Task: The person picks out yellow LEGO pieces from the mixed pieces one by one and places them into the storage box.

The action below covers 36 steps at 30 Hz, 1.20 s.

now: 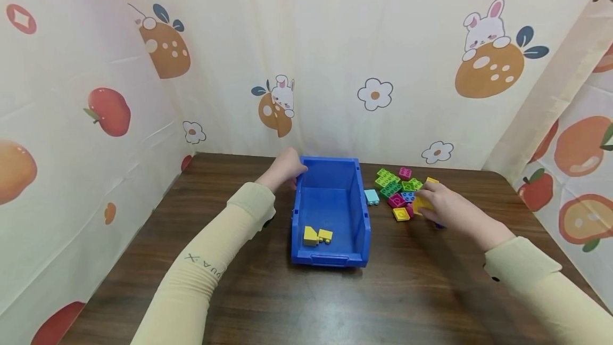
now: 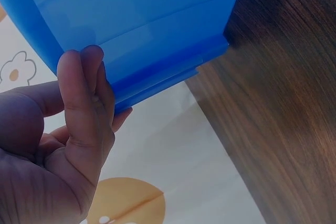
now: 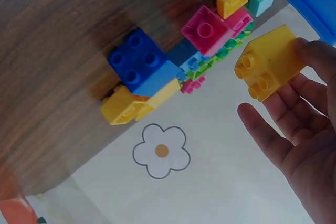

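My left hand (image 1: 286,166) holds the rear left rim of an open blue plastic bin (image 1: 330,174); in the left wrist view, fingers (image 2: 79,93) lie against the bin's outer wall (image 2: 142,14). Two yellow toy bricks, a sloped one (image 1: 310,236) and a small one (image 1: 325,236), lie near the bin's front. Over the pile at the right, my right hand (image 1: 447,206) pinches a yellow toy brick (image 3: 270,61), its studs facing away from the palm. Beneath it are a dark blue brick (image 3: 142,61), pink brick (image 3: 207,30) and other yellow brick (image 3: 123,106).
Several green bricks (image 1: 387,179) and a magenta brick (image 1: 405,173) lie toward the back. A light teal brick (image 1: 371,197) stands close to the bin's right wall. A printed curtain (image 1: 325,57) encloses the back and sides of the dark wooden table (image 1: 268,302).
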Each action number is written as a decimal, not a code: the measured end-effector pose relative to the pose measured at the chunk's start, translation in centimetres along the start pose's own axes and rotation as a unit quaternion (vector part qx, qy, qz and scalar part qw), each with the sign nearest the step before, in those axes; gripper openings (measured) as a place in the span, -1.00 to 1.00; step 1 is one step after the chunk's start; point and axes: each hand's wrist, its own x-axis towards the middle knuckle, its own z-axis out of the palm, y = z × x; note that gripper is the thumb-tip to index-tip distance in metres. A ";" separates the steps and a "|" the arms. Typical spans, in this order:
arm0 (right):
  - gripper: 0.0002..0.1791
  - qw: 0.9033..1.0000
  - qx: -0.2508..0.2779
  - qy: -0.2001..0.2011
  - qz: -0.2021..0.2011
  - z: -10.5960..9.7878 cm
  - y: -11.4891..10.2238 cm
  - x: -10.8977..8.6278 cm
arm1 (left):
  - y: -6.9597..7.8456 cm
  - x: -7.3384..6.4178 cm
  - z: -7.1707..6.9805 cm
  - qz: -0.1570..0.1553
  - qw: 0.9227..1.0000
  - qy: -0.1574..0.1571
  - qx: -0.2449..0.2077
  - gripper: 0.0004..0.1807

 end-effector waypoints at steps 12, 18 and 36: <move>-0.60 0.999 -0.006 0.033 -0.032 -1.9 -0.4 1.2 | 0.0 -0.2 0.0 -0.005 1.000 0.005 0.004 -0.75; -0.55 1.000 0.002 0.009 -0.012 -3.4 -0.9 2.0 | -0.1 -0.2 0.1 0.002 1.000 0.009 0.007 -0.75; -0.57 0.998 -0.010 0.034 -0.060 -4.1 -3.5 4.6 | 0.0 0.1 0.1 -0.006 1.000 0.001 0.010 -0.74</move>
